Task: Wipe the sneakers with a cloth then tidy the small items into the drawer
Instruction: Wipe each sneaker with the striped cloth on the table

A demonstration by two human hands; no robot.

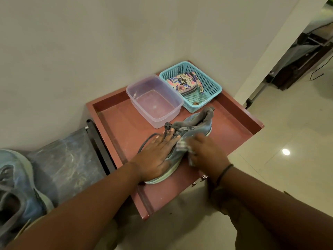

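A blue-grey sneaker [196, 123] with a pale green sole lies on the red-brown tray-like cabinet top [234, 130]. My left hand [156, 156] lies flat on its toe and laces, fingers straight. My right hand [205, 152] grips a checked cloth [182, 146] against the sneaker's side; this hand is blurred. The second sneaker [16, 188] sits at the far left on a dark surface.
A clear plastic tub [173, 114] and a turquoise basket [210, 83] holding a patterned pouch [182, 82] stand at the back of the top. Two metal knobs [199, 180] show below its front edge. A wall stands behind; pale floor tiles lie to the right.
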